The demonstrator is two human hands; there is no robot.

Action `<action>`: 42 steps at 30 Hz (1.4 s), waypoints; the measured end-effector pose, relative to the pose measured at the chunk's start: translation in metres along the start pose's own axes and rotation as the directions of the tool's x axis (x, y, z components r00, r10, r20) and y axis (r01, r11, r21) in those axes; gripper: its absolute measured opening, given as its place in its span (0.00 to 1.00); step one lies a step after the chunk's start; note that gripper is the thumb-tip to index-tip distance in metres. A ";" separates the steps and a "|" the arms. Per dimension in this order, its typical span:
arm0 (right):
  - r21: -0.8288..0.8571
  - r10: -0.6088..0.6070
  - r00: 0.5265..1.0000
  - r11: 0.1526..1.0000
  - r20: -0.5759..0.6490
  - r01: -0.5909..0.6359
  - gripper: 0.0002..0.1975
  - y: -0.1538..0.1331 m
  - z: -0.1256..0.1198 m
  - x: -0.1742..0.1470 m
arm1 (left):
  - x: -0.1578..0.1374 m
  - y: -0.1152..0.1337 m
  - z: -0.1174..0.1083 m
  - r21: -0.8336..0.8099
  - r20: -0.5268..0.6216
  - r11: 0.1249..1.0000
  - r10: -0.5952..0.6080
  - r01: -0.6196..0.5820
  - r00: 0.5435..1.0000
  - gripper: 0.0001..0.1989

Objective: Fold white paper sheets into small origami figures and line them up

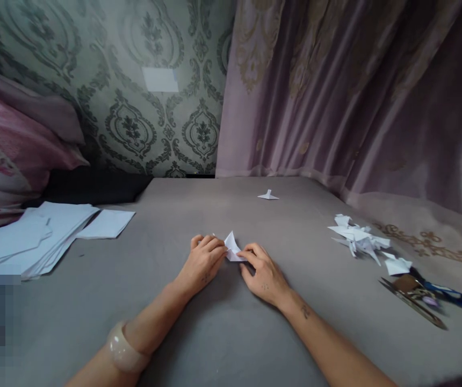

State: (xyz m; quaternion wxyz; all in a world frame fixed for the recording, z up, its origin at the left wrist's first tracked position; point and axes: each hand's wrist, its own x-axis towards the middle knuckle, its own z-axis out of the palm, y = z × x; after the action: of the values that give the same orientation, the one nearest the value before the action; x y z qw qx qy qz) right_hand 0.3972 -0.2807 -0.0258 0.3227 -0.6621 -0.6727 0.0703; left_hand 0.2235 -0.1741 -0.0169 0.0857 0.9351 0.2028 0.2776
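The work surface [223,333] is a flat, matte grey top that extends back to a wall [130,126] finished in pale green paper with a dark medallion pattern. A white rectangle [160,79] shows on this wall; whether it is a sheet or a light patch cannot be told. A mauve curtain [295,107] with gold motifs hangs at the rear and right, its lower edge spreading onto the surface. Pink bedding [17,129] and a black cloth [89,185] occupy the rear left corner. In front of them lie loose white sheets [62,226], overlapping, with a smaller paper stack [106,224] just beside. The folded paper [232,248] is located near the centre, between the hands: the left hand [206,259] pinches its left side with the fingertips, and the right hand [264,277] grips its right side. A bangle [125,349] encircles the left forearm. One small paper figure [268,195] stands apart near the rear edge. At right are a heap of folded figures [358,239], a blue-handled tool [450,294] and a slim metal tool [412,303].
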 end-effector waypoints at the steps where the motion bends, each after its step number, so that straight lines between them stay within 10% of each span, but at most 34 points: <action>1: 0.018 -0.001 1.000 1.000 -0.015 0.001 0.16 0.000 0.000 0.000 | 0.001 0.000 0.000 -0.028 -0.020 0.999 -0.026 0.025 0.999 0.12; 6: 0.197 0.017 0.994 0.980 -0.111 0.006 0.17 0.002 -0.007 0.006 | 0.007 -0.002 -0.005 -0.383 -0.140 0.877 -0.364 0.289 0.921 0.11; 11: 0.496 0.162 0.983 0.863 -0.090 -0.096 0.14 -0.005 -0.022 0.022 | 0.013 0.008 -0.015 -0.839 0.051 0.362 -0.692 0.407 0.720 0.16; 14: 0.638 0.339 0.940 0.731 -0.032 -0.241 0.17 -0.011 -0.025 0.030 | 0.017 0.016 -0.021 -0.881 0.083 0.233 -0.781 0.412 0.619 0.17; 25: 0.623 0.384 0.922 0.732 -0.044 -0.275 0.17 -0.024 0.010 0.033 | 0.013 0.027 -0.015 -0.891 0.014 0.194 -0.892 0.411 0.451 0.17; 42: 0.817 0.306 0.939 0.494 0.159 -0.299 0.19 -0.033 0.015 0.020 | 0.001 0.026 -0.003 -0.899 0.010 0.190 -0.892 0.395 0.453 0.26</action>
State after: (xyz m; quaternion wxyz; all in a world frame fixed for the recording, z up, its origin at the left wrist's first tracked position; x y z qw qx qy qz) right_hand 0.3630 -0.2603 -0.0132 0.5813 -0.5379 -0.4313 0.4322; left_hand 0.2320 -0.1971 -0.0068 0.5547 0.4692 0.4605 0.5100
